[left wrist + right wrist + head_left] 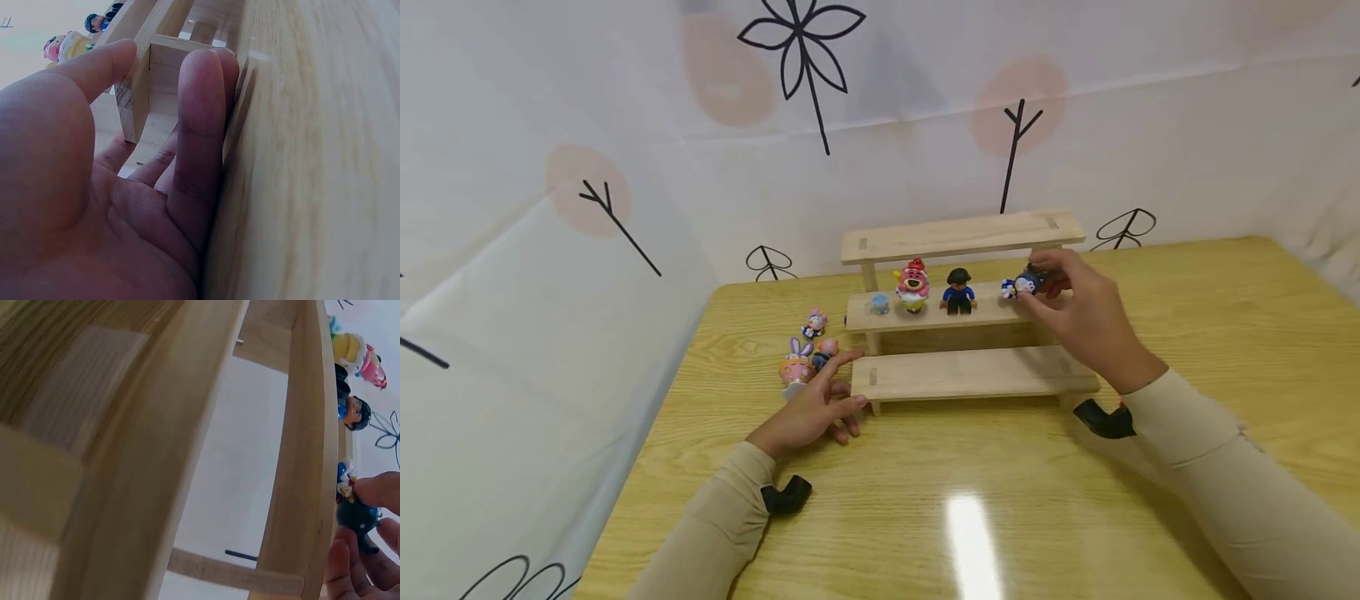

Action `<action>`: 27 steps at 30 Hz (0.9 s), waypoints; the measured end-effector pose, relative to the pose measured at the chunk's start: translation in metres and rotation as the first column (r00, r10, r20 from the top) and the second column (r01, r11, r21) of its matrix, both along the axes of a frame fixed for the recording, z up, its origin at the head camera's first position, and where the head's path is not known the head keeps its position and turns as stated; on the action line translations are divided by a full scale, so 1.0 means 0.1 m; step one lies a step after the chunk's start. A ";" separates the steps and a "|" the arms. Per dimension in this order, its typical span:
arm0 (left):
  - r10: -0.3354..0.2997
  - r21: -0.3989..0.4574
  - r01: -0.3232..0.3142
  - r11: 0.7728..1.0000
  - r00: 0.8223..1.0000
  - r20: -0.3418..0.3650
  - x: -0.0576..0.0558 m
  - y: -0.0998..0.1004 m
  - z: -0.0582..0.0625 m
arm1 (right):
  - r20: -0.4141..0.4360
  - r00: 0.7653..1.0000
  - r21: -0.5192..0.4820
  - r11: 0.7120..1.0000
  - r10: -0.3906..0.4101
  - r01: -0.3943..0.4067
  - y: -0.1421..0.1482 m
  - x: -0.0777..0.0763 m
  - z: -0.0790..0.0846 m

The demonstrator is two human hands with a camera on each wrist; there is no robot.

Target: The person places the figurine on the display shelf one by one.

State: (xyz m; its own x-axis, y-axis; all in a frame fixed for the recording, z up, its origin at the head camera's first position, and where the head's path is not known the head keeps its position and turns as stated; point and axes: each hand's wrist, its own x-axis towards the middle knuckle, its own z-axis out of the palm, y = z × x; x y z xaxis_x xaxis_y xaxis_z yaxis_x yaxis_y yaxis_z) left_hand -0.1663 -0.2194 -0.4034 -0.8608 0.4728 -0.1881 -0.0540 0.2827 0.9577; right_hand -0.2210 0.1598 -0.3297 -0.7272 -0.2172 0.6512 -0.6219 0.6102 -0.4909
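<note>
At the right end of the middle step of a three-tier wooden display stand [977,375], my right hand [1086,308] pinches a small dark blue and white figurine [1022,285] between thumb and fingers. The figurine [357,515] is tilted sideways, close over the step in the right wrist view. My left hand [808,412] holds the left end of the lowest step, thumb at its front corner and index finger at the back corner. Along the middle step stand a figure in black cap and blue top [958,292], a pink bear figurine [913,286] and a small light-blue piece [880,304].
Left of the stand, on the wooden table [880,517], are a rabbit-eared figurine [796,367], a figurine in dark blue [825,352] and a pink-topped figurine [814,322]. A white patterned cloth [910,167] hangs behind the table.
</note>
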 end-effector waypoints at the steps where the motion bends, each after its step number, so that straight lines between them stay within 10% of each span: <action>1: -0.002 0.000 0.002 1.000 1.000 0.001 0.00 0.01 0.00 | -0.012 1.000 0.000 1.000 0.008 -0.008 -0.01 0.00 0.00; 27: -0.007 -0.025 0.007 1.000 1.000 -0.020 -0.01 0.00 -0.01 | -0.039 0.993 0.128 0.986 0.113 -0.107 -0.16 -0.04 -0.06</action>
